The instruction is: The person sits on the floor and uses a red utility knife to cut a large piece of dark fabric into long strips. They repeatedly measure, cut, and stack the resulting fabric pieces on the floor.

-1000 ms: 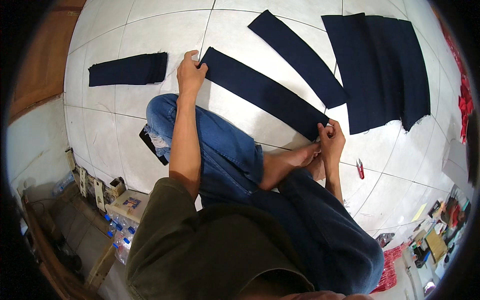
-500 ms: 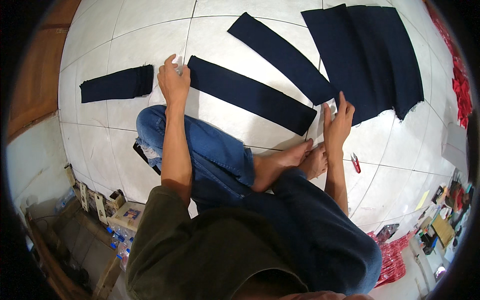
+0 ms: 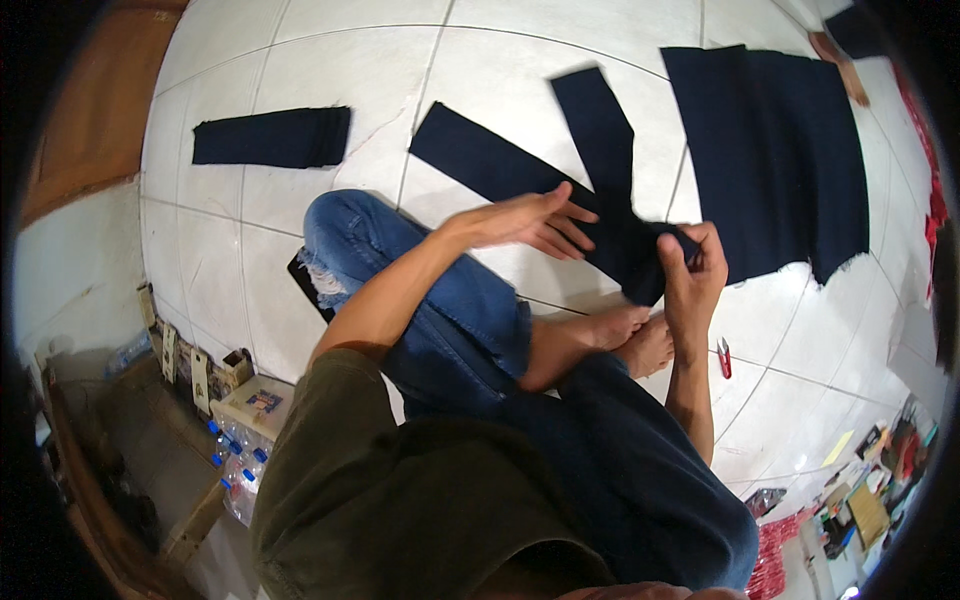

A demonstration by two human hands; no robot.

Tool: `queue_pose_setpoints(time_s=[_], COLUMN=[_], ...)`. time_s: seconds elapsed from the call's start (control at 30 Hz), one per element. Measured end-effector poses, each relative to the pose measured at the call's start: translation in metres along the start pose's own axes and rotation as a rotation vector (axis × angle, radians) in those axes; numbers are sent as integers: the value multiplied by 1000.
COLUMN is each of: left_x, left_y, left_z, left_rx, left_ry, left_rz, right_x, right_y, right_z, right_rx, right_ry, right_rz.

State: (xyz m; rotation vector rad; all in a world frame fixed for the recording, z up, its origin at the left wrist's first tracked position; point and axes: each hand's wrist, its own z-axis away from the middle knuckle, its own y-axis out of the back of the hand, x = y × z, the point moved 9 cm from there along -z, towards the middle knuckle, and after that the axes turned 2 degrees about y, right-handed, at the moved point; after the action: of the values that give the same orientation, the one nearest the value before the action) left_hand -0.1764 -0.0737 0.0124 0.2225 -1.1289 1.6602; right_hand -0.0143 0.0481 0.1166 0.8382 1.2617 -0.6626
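Note:
My right hand (image 3: 693,270) pinches the near end of a dark navy fabric strip (image 3: 598,125), lifting that end off the floor while the strip bends away from me. Beneath it lies another navy strip (image 3: 470,155), flat and slanting across the tiles. Over this lower strip, my left hand (image 3: 545,222) has its fingers spread and holds nothing. Farther left rests a short stack of navy pieces (image 3: 270,137) with layered right edges. To the right are wide navy fabric panels (image 3: 765,165), overlapping, with a frayed near edge.
Small red-handled thread snips (image 3: 724,358) lie on the white tiled floor right of my feet. Plastic bottles (image 3: 238,465) stand at the lower left. Assorted small items (image 3: 870,510) are heaped at the lower right. Another person's foot (image 3: 840,68) shows at the upper right.
My right hand has picked up the near end of the upper strip and pulled it toward the lower strip. My left hand has moved right, from the lower strip's far end to its middle.

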Motion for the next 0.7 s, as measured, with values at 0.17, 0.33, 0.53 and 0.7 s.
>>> queue_pose_setpoints(time_s=[0.17, 0.33, 0.53, 0.7], left_x=[5, 44, 73, 65], left_y=[17, 76, 130, 180], left_z=[-10, 12, 74, 151], left_rx=[-3, 159, 659, 1352], left_ry=[-211, -468, -655, -513], left_rz=[656, 796, 532, -84], right_x=[-18, -6, 15, 40], right_y=[-43, -18, 6, 9], right_z=[39, 53, 53, 48], right_rx=[-221, -155, 38, 34], right_ry=[-93, -171, -297, -336], right_rz=[-26, -202, -183, -48])
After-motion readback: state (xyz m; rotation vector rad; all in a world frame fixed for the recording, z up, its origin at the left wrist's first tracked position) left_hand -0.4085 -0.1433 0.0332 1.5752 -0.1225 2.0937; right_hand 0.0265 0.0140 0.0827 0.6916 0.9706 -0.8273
